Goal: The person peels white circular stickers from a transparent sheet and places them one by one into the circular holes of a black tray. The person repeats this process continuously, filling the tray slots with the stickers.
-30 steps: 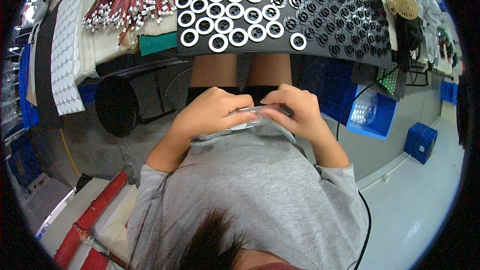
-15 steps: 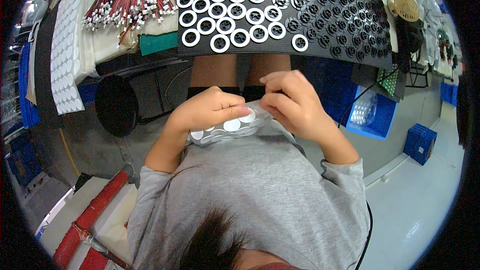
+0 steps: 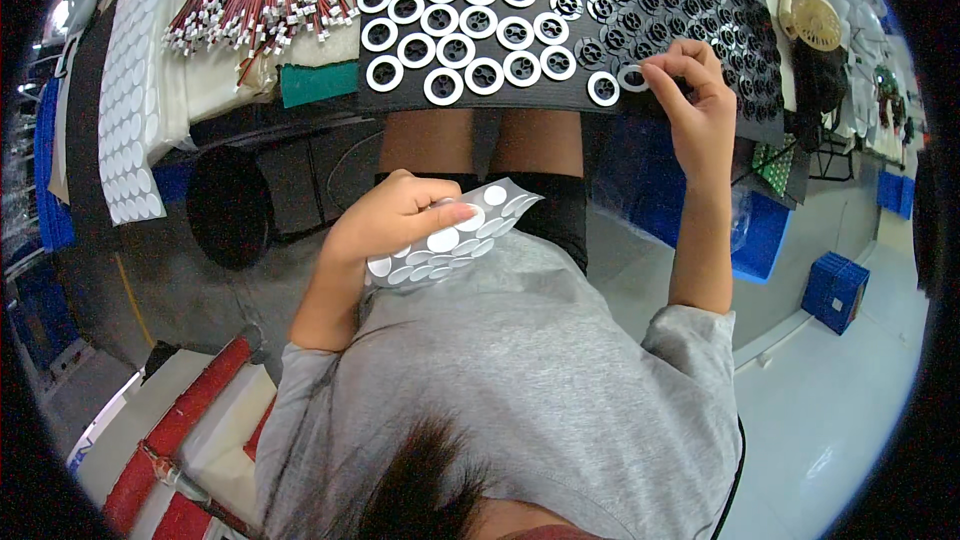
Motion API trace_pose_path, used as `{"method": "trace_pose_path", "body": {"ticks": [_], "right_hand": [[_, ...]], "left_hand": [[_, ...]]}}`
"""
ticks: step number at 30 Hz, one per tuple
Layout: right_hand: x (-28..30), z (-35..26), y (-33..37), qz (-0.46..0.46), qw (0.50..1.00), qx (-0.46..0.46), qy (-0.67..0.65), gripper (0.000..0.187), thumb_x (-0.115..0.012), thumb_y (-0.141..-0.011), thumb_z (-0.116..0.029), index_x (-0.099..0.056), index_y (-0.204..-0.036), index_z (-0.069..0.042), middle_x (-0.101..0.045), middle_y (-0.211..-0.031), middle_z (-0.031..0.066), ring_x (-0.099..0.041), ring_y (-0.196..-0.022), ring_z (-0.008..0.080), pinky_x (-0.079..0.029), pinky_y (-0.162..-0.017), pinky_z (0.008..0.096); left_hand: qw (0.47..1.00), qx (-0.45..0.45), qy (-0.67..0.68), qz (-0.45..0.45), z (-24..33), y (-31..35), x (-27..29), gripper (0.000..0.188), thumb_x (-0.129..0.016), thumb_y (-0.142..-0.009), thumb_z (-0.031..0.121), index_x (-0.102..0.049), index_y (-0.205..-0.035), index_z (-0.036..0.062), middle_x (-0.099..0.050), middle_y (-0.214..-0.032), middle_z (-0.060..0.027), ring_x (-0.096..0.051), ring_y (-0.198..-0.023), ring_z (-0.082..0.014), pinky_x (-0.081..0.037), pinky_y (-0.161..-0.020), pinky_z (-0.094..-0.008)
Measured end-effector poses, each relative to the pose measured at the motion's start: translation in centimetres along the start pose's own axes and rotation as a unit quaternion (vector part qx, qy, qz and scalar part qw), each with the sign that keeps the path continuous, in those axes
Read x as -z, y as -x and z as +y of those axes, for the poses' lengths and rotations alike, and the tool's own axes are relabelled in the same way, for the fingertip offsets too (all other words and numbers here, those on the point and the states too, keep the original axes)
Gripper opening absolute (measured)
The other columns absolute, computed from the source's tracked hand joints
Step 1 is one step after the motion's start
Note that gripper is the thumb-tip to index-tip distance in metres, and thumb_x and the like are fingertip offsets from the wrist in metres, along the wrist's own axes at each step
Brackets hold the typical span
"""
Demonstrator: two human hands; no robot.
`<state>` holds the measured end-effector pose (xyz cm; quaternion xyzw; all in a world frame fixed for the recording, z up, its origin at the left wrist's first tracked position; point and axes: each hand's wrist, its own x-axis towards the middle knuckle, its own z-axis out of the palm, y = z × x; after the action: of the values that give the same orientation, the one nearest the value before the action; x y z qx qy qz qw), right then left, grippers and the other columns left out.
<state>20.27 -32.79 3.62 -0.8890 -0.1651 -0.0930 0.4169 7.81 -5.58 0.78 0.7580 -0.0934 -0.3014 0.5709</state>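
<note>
My left hand is closed on a curled sheet of round white stickers, its thumb pressed on top, held in front of my shirt. Over the near edge of the black board, my right hand pinches the edge of a white ring between thumb and finger. That ring lies at or just over one of the round black parts; whether it touches is too small to tell. Just left of it, another white ring sits around a black part. Rows of black parts without rings stand beyond my right hand.
The black board carries many ringed parts at its left. Bundles of red and black wires with white connectors lie farther left, beside a long sticker sheet. Below the board's right side is a blue bin; a round black stool stands left.
My right hand has moved from the sticker sheet up and right to the board, with a white ring at its fingertips. My left hand keeps the sheet, shifted slightly left.
</note>
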Motion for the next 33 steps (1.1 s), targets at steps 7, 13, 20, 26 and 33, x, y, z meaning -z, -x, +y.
{"method": "trace_pose_path", "body": {"ticks": [7,13,20,26,33], "right_hand": [[-1.1,0.2,-0.6,0.042,0.996,0.039,0.075,0.011,-0.066,-0.07,-0.016,-0.065,-0.076,-0.007,-0.055,-0.085,0.0057,-0.048,-0.086,0.0212,-0.036,-0.077,0.0304],[-1.3,0.2,-0.4,0.044,0.991,0.065,0.109,0.01,-0.066,-0.07,-0.016,-0.065,-0.076,-0.009,-0.054,-0.085,0.0045,-0.047,-0.086,0.0211,-0.034,-0.076,0.0318],[-1.4,0.1,-0.2,0.048,0.983,0.084,0.154,0.009,-0.066,-0.069,-0.016,-0.065,-0.076,-0.01,-0.054,-0.086,0.0039,-0.047,-0.086,0.0209,-0.033,-0.075,0.0327],[-1.6,0.0,-0.1,0.078,0.974,0.089,0.192,0.01,-0.066,-0.069,-0.016,-0.063,-0.077,-0.01,-0.053,-0.086,0.0057,-0.048,-0.086,0.0224,-0.033,-0.075,0.0338],[-1.0,-4.5,2.6,-0.089,0.988,0.125,0.011,0.021,-0.069,-0.066,-0.016,-0.06,-0.083,-0.007,-0.055,-0.09,0.009,-0.049,-0.091,0.0253,-0.036,-0.08,0.0374]], "left_hand": [[1.0,0.01,-0.003,-0.003,0.3,-0.1,-0.1,0.035,-0.053,-0.085,0.029,-0.052,-0.066,0.0,-0.043,-0.047,-0.0049,-0.037,-0.044,-0.0068,-0.031,-0.043,-0.0257],[1.0,0.011,-0.009,0.001,0.3,0.0,-0.1,0.034,-0.053,-0.085,0.029,-0.053,-0.067,0.0003,-0.044,-0.047,-0.0052,-0.038,-0.043,-0.0071,-0.031,-0.043,-0.0255],[1.0,0.023,-0.01,-0.001,0.5,-0.1,-0.1,0.034,-0.053,-0.084,0.03,-0.054,-0.068,0.0003,-0.046,-0.048,-0.0063,-0.041,-0.043,-0.009,-0.033,-0.043,-0.0254],[1.0,0.017,-0.01,-0.002,0.3,-0.2,-0.2,0.034,-0.053,-0.084,0.031,-0.054,-0.068,0.0007,-0.047,-0.048,-0.0068,-0.042,-0.043,-0.0091,-0.033,-0.043,-0.0254],[1.0,0.008,-0.024,0.009,0.7,-0.1,-0.5,0.032,-0.062,-0.075,0.033,-0.054,-0.081,0.0028,-0.056,-0.059,-0.0116,-0.057,-0.053,-0.0186,-0.04,-0.049,-0.0288]]}}
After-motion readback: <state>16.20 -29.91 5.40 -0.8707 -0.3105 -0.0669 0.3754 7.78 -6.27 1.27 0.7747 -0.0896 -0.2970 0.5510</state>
